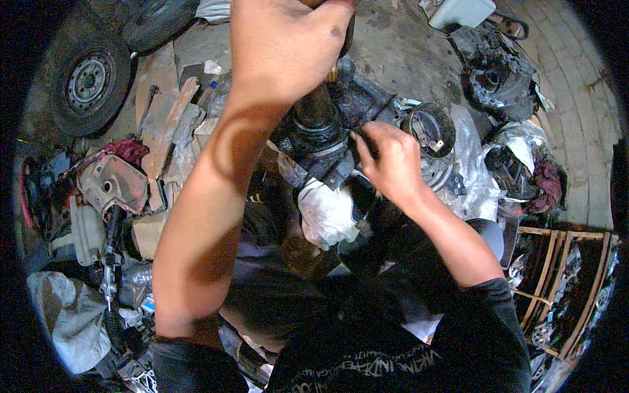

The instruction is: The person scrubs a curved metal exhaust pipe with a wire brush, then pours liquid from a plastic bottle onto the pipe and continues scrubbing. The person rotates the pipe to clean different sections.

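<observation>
My left hand (290,46) is raised at the top of the view, closed around a dark object (350,32) that is mostly hidden behind it. Below that fist stands a greasy black metal assembly (319,130), with an upright cylindrical part and a flange. At the right side of this assembly is my right hand (390,157), thumb and fingers bent close to its edge. Whether a small thing sits between those fingertips is hidden. A stained white cloth (327,211) hangs just under the flange, in front of my body.
A wheel with a tyre (89,81) leans at far left, near wooden strips (177,127) and a worn metal plate (115,182). Right of my right hand lies a round metal ring (444,130). A dirty gearbox-like housing (501,78) and a slatted wooden frame (553,265) lie further right.
</observation>
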`<state>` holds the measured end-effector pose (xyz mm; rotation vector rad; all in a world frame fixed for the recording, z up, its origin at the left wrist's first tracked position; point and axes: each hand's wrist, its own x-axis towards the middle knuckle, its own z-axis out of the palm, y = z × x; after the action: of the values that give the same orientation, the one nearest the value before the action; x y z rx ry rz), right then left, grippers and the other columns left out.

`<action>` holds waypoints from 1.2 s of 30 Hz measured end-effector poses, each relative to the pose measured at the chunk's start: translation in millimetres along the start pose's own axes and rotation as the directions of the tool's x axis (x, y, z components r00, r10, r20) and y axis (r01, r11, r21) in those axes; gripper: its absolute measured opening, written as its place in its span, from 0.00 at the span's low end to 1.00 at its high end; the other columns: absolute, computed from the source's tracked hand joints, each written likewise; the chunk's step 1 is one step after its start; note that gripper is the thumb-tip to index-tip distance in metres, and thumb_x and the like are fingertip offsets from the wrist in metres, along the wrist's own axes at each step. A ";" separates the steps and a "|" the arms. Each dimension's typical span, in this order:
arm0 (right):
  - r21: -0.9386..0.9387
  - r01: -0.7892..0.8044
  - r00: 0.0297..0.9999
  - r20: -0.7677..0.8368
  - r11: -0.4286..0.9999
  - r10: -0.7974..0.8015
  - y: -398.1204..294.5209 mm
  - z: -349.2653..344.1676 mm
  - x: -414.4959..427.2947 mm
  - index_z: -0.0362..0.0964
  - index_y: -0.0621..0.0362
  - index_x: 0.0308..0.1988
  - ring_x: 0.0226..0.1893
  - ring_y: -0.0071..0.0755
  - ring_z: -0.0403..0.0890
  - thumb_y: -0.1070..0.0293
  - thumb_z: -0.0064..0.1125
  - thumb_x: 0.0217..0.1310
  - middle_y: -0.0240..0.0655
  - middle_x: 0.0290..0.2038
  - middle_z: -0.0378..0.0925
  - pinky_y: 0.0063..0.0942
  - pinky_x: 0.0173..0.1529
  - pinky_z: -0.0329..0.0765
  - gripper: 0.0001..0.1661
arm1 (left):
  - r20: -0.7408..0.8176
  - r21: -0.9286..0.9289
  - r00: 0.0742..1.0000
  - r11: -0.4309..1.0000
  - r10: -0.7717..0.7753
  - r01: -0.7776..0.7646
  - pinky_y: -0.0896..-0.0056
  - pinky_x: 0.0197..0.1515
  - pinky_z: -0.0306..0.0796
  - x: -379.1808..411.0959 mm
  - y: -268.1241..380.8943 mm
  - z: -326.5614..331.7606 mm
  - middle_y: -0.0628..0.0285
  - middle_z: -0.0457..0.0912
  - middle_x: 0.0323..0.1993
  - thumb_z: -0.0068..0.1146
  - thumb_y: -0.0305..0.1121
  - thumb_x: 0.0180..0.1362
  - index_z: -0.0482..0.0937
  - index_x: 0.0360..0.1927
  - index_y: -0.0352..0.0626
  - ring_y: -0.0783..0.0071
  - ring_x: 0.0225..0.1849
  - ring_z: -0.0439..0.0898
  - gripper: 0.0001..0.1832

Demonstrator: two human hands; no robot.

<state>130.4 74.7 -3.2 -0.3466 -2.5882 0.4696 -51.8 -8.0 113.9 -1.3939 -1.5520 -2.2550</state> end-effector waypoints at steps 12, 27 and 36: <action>0.039 0.008 1.000 -0.010 0.999 -0.008 -4.2 -4.8 -1.7 0.77 0.67 0.32 0.32 0.60 0.83 0.74 0.66 0.59 0.52 0.30 0.79 0.45 0.38 0.78 0.07 | 0.015 -0.038 0.998 0.998 0.059 -0.058 0.75 0.48 0.75 4.3 -11.5 -1.2 0.62 0.86 0.39 0.62 0.16 0.58 0.81 0.46 0.30 0.78 0.42 0.83 0.12; 0.095 -0.016 1.000 0.008 0.995 0.015 -5.8 -0.6 -8.8 0.75 0.62 0.30 0.32 0.59 0.83 0.69 0.64 0.61 0.51 0.28 0.80 0.51 0.37 0.78 0.09 | -0.003 0.019 1.000 1.000 -0.009 0.009 0.77 0.45 0.74 -1.5 8.5 2.7 0.65 0.85 0.38 0.62 0.16 0.59 0.81 0.46 0.31 0.81 0.40 0.81 0.11; 0.049 -0.069 0.997 -0.020 0.996 0.070 -8.8 0.8 -6.7 0.73 0.62 0.29 0.28 0.61 0.82 0.70 0.64 0.61 0.52 0.25 0.79 0.52 0.35 0.78 0.09 | -0.021 -0.081 0.999 0.996 0.045 -0.047 0.77 0.47 0.74 2.5 -8.0 5.6 0.63 0.85 0.40 0.61 0.15 0.59 0.80 0.48 0.30 0.79 0.41 0.82 0.13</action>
<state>134.3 64.3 -3.2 -0.4239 -2.5457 0.5488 -53.8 1.2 110.3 -1.4088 -1.4224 -2.3217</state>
